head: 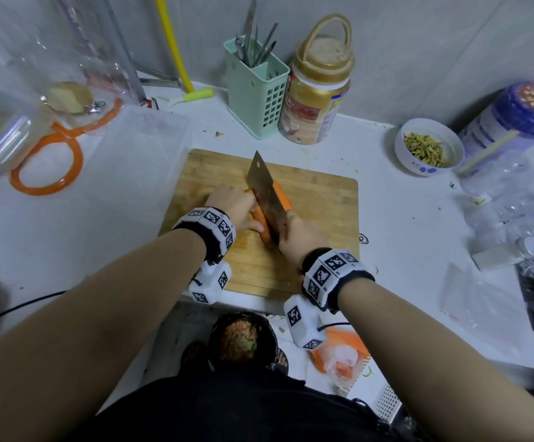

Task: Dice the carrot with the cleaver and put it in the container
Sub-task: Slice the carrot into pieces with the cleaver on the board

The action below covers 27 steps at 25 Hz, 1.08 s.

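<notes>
Where clutter crowds, white countertop (pixel 402 199).

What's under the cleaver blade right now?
The carrot lies lengthwise under the cleaver on the cutting board, steadied by the left hand. The blade covers the cut line, so its depth cannot be seen.

Crowded table with open room only around the cutting board.
Bare wood shows on the cutting board (pixel 323 205) right side; a clear container (pixel 138 161) crowds its left edge, a green utensil holder (pixel 256 100) and jar (pixel 316 100) stand behind, and a bowl (pixel 428 148) and bottles (pixel 508 199) block the right.
</notes>
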{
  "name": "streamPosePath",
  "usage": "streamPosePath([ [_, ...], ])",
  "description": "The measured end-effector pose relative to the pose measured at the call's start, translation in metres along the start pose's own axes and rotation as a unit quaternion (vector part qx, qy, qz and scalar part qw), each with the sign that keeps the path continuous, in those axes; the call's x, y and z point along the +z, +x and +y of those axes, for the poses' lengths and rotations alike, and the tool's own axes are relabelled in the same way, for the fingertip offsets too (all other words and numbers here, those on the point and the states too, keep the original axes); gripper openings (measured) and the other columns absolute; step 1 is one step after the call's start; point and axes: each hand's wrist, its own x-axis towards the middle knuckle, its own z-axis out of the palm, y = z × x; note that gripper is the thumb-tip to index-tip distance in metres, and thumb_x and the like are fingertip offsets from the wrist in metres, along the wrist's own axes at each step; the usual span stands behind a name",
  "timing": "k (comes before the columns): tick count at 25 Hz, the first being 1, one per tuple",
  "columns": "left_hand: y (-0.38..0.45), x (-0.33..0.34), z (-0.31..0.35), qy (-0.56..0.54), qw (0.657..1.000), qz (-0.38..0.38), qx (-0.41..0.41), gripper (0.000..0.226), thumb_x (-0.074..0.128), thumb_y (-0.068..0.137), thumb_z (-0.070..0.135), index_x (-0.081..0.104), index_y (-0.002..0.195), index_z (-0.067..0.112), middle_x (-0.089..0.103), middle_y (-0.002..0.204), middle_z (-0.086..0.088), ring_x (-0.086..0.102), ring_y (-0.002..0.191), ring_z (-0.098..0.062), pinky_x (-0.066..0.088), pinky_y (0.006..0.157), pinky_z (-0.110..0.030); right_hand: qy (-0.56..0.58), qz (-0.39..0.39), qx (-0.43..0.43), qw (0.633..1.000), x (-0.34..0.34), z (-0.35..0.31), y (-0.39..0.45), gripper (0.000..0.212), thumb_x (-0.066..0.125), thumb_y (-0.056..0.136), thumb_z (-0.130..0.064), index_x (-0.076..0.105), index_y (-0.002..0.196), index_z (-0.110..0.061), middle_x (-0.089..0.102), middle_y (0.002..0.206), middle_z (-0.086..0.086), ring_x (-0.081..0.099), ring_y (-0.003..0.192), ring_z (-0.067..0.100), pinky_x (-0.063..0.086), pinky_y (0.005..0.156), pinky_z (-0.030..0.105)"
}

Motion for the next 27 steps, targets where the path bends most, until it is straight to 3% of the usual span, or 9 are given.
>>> streamPosePath([
  [2,-0.002,-0.001,0.0,0.005,1.0,-0.004,-0.001,0.047,0.058,0.083,0.065,0.061,0.094,0.02,0.047,0.067,0.006,0.051,0.074,-0.02,0.04,0.061,-0.029,0.03,-0.001,0.008,1.0,-0.001,0.001,0.002,0.03,0.04,0.098,-0.022,0.047,0.123,-0.007,0.062,0.102,0.022,0.061,0.083,0.037,0.047,0.066,0.036],
  [5,-0.005,0.0,-0.001,0.024,1.0,0.003,0.003,0.055,0.054,0.086,0.066,0.063,0.116,0.021,0.066,0.094,-0.003,0.061,0.09,-0.023,0.042,0.064,-0.029,0.041,0.008,0.014,0.999,-0.002,0.003,-0.001,0.026,0.039,0.099,-0.021,0.049,0.118,-0.007,0.061,0.098,0.018,0.055,0.076,0.031,0.043,0.065,0.033],
  [11,-0.006,0.007,-0.006,0.029,1.0,0.008,0.006,0.044,0.05,0.095,0.051,0.057,0.133,0.03,0.066,0.114,-0.004,0.06,0.106,-0.024,0.042,0.07,-0.031,0.078,0.038,0.014,0.996,-0.01,-0.008,0.001,0.026,0.039,0.098,-0.023,0.05,0.116,-0.007,0.063,0.097,0.018,0.065,0.076,0.037,0.057,0.068,0.049],
  [18,-0.005,0.012,-0.016,0.022,1.0,0.015,-0.005,0.04,0.051,0.095,0.042,0.056,0.133,0.032,0.066,0.116,-0.005,0.06,0.108,-0.027,0.053,0.086,-0.038,0.056,0.04,0.001,0.998,-0.012,-0.027,0.0,0.038,0.036,0.099,-0.025,0.041,0.135,-0.014,0.061,0.096,0.018,0.065,0.066,0.037,0.058,0.063,0.047],
  [23,0.001,0.019,-0.022,-0.007,0.998,0.049,-0.027,0.036,0.053,0.094,0.027,0.059,0.13,0.025,0.063,0.12,-0.005,0.062,0.102,-0.026,0.055,0.076,-0.036,0.04,0.023,0.001,0.999,-0.013,-0.029,-0.001,0.033,0.036,0.1,-0.026,0.044,0.128,-0.011,0.059,0.098,0.018,0.065,0.073,0.039,0.057,0.069,0.051],
  [27,0.008,0.019,-0.021,-0.038,0.997,0.068,-0.011,0.039,0.054,0.091,0.009,0.055,0.129,0.017,0.055,0.129,-0.004,0.048,0.121,-0.024,0.05,0.086,-0.038,0.033,0.031,0.023,0.999,-0.015,-0.023,0.001,0.034,0.035,0.099,-0.028,0.045,0.126,-0.01,0.058,0.097,0.019,0.065,0.076,0.043,0.057,0.07,0.053],
])
